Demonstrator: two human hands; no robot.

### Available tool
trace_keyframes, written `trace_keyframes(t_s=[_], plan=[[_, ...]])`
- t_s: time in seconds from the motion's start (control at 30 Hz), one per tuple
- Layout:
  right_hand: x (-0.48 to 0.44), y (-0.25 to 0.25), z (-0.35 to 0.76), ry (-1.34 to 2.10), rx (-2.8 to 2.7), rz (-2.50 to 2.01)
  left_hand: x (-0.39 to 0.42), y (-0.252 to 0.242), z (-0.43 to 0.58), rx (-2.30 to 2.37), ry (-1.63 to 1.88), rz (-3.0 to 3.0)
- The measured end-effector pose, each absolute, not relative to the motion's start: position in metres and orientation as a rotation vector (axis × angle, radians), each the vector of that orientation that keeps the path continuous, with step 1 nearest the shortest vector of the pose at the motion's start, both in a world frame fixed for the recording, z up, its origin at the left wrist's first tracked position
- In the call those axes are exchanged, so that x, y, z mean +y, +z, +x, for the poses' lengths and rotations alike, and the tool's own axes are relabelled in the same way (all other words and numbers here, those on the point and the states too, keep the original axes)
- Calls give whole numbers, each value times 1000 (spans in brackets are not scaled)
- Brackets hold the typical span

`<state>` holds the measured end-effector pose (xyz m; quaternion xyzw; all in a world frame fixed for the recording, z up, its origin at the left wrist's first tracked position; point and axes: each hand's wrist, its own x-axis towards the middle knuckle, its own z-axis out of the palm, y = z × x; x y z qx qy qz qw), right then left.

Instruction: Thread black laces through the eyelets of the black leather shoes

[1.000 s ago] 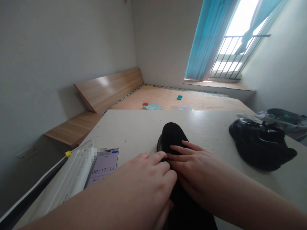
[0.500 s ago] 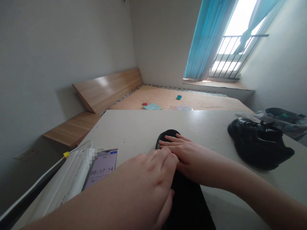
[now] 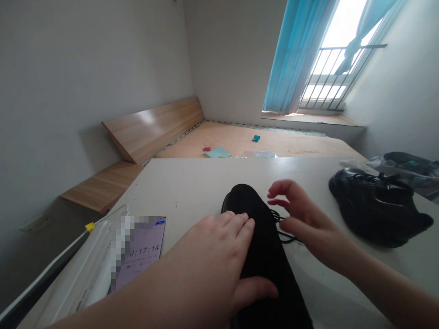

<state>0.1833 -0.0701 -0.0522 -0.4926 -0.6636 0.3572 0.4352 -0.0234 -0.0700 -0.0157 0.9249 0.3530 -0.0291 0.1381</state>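
Observation:
A long black piece with a rounded far end, shaped like an insole (image 3: 244, 196), lies in front of me on the white table. Along its far left side a dark curved edge shows beneath it, and black shoelaces (image 3: 286, 236) stick out on its right. My left hand (image 3: 222, 246) rests flat on the piece, fingers stretched and thumb spread across it. To the right, my right hand (image 3: 302, 212) hovers just off its edge by the laces, open with curved fingers and nothing held. A black lace-up shoe (image 3: 373, 208) stands farther right.
On the left of the white table (image 3: 192, 183) lie a phone (image 3: 140, 260) showing a timer and a white plastic case (image 3: 92, 260) with a cable. Behind is a bed (image 3: 302, 148) with small items on it. A bag-lined bin (image 3: 411, 167) is at right.
My right hand has lifted off the black piece and moved right, uncovering its far end and the laces. My left hand has flattened out, its thumb now spread.

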Motion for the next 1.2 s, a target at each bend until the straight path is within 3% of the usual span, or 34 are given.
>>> trace_keyframes(t_s=[0.13, 0.5, 0.7, 0.9, 1.03, 1.2], plan=[[-81, -61, 199, 1118, -2030, -1314, -68, -16, -23, 1016, -91, 2652], [-89, -74, 176, 561, -1801, -1322, -65, -16, -20, 1055, -54, 2592], [-90, -69, 180, 836, -1646, -1320, -66, -16, -22, 1057, -90, 2562], [-82, -67, 189, 841, -1735, -1200, -68, -18, -21, 1052, -113, 2558], [-63, -66, 217, 800, -1798, -1451, -69, -21, -18, 1117, -146, 2526], [-50, -80, 248, 474, -2315, -1794, -68, -21, -16, 1142, -120, 2569]])
